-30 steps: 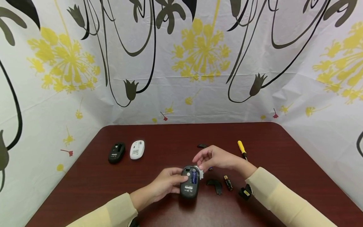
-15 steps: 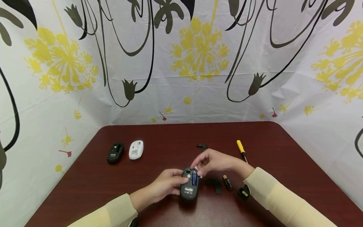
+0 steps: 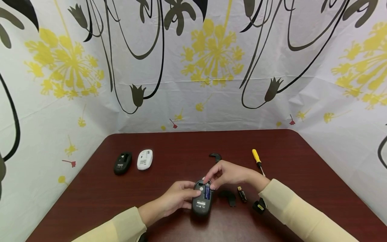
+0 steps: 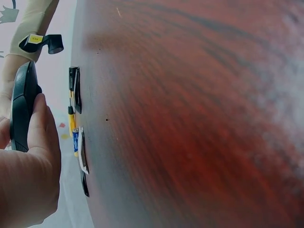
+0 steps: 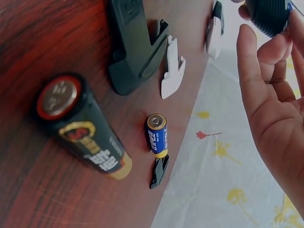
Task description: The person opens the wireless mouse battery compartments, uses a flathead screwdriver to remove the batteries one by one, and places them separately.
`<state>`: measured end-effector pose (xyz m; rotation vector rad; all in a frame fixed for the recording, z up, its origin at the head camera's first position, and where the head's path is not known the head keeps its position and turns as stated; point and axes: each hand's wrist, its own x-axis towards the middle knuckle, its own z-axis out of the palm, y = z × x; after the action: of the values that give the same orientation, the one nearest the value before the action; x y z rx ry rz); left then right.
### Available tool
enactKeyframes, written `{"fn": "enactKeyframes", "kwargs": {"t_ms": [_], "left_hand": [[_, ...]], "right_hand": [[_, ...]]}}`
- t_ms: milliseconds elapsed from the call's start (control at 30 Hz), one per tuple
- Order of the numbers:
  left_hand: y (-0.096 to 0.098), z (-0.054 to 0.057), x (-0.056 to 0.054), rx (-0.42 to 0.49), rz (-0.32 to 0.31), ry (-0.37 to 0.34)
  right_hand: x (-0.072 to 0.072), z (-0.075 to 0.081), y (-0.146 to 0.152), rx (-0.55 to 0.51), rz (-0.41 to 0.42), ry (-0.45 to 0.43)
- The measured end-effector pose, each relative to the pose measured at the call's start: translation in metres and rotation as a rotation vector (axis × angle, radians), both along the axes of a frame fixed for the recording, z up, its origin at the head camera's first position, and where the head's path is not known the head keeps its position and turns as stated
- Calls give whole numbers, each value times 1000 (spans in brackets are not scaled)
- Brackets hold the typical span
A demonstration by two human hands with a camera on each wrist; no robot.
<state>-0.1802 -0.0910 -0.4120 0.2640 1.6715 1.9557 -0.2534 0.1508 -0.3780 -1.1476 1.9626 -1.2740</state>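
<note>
Underside up, a dark grey computer mouse is held over the table by my left hand, thumb on its base and fingers beneath. A blue AA battery lies in its uncovered slot. My right hand has thumb and index finger around the upper end of that battery, the other fingers bent. In the left wrist view, the mouse shows edge-on above my left hand. The right wrist view has my right hand at the edge of the mouse.
On the table lie a black battery, a black cover, a curved black piece and a yellow screwdriver. The right wrist view shows a white cover and blue battery. Black and white mice rest back left.
My right hand has come down and slightly left, its fingertips moving from beyond the mouse's upper right edge onto the battery's end. The left hand keeps its grip on the mouse.
</note>
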Motion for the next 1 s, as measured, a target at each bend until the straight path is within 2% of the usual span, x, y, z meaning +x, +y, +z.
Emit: {"fn": "enactKeyframes", "kwargs": {"t_ms": [700,1000], "left_hand": [[-2,-4,0,-11,-2,-8],[-2,-5,0,2,4,-3]], "right_hand": [[1,3,-7,58,32,28],[1,8,-5,30,-16,-43]]}}
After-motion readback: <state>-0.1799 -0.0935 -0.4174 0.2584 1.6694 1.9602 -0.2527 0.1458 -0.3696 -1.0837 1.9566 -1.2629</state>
